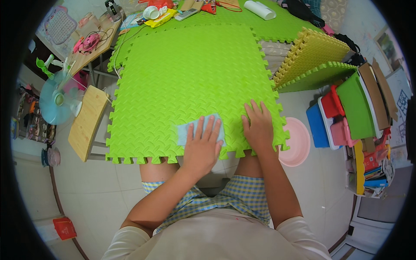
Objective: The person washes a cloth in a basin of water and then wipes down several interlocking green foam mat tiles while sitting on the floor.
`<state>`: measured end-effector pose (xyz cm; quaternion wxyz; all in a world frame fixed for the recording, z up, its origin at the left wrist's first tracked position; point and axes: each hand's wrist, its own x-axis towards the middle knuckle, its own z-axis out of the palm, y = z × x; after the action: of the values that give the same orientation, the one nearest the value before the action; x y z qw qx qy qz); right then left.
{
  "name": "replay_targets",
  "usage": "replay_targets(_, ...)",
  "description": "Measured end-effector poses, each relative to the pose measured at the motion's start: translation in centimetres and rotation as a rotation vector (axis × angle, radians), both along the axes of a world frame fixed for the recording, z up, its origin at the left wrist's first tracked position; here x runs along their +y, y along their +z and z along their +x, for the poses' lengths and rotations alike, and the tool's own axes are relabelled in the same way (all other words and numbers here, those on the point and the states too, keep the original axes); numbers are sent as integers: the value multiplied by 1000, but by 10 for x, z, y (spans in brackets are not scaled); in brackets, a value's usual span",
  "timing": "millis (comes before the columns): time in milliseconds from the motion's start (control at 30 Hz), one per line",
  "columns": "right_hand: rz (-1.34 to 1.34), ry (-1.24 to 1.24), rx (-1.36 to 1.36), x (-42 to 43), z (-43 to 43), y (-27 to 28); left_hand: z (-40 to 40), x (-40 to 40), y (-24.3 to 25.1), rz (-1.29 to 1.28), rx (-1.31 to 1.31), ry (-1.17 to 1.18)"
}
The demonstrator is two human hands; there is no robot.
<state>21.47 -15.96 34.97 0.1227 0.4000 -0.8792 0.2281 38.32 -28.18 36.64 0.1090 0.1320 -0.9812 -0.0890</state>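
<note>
A green interlocking foam mat [191, 71] with a raised pattern and toothed edges lies in front of me, its near edge over my thighs. My left hand [202, 144] rests palm down on a light blue cloth [183, 134], pressing it flat against the mat near the front edge; the fingers are slightly spread. To its right, my right hand [259, 126] lies flat on the bare mat by the right edge, holding nothing, fingers a little apart.
A pink basin [299, 143] stands on the floor at right, beside plastic bins [317, 125]. Yellow foam mats [312, 52] lean behind them. At left are a fan [58, 99] and a small wooden table [87, 123]. A paper roll [260, 9] and yellow packet [161, 18] lie at the far side.
</note>
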Motion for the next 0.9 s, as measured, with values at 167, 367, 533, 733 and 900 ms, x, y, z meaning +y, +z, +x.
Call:
replay_targets(167,-14,-14,15,-2,0,-3,-20,4,0,27,31,-128)
replay_targets(367,-10,-5,6,-1,0,-1,-33,-14,-6,7,64,-4)
replay_targets(533,10,-5,-6,-2,2,0,-12,-10,-8,-30,49,84)
replay_targets(733,25,-7,-7,0,0,1,1,6,1,-6,7,-29)
replay_targets(900,28,-3,3,-1,0,-1,-11,-14,-1,15,5,-115)
